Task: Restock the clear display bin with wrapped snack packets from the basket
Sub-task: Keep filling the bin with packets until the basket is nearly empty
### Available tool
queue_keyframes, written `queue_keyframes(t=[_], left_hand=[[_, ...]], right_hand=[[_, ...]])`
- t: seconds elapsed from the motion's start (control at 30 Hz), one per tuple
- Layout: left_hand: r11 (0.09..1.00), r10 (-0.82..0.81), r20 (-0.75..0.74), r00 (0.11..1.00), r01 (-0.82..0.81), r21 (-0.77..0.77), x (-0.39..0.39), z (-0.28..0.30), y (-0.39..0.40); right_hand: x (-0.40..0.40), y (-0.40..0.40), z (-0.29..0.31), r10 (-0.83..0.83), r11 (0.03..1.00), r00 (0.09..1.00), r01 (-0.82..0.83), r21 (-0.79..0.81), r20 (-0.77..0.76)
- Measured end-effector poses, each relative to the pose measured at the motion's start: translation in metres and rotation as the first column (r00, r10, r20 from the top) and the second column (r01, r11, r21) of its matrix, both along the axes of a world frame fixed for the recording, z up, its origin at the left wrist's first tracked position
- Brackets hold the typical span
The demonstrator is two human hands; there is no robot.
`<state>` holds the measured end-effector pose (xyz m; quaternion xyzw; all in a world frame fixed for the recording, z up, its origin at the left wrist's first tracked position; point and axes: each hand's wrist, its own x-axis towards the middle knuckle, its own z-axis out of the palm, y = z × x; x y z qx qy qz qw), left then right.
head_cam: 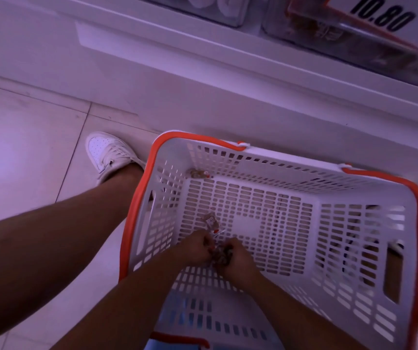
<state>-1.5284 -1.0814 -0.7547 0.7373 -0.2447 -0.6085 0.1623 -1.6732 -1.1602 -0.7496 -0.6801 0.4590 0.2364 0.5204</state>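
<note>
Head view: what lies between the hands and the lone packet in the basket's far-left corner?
Head view: one loose packet just beyond the left hand, then bare basket floor up to the corner packet.
</note>
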Motion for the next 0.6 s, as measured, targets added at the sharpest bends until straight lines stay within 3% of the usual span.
queue_keyframes(t=[0.23,0.4,0.6], left_hand=[[0.998,0.022,-0.089,0.996,-0.016,0.063,0.019,0.033,-0.015],[0.967,0.254,-0.14,0.957,-0.256,0.0,0.049,0.098,-0.045],[0.873,0.316,-0.405,0.858,-0.43,-0.229,0.055,0.228,-0.103]], right_hand=[[0.002,-0.034,0.025,0.161,0.969,0.985,-0.147,0.201,-0.059],[0.003,-0.093,0.091,-0.17,0.95,0.985,0.161,0.268,0.008],[0.021,-0.155,0.243,-0.364,0.919,0.839,0.253,0.301,0.404]])
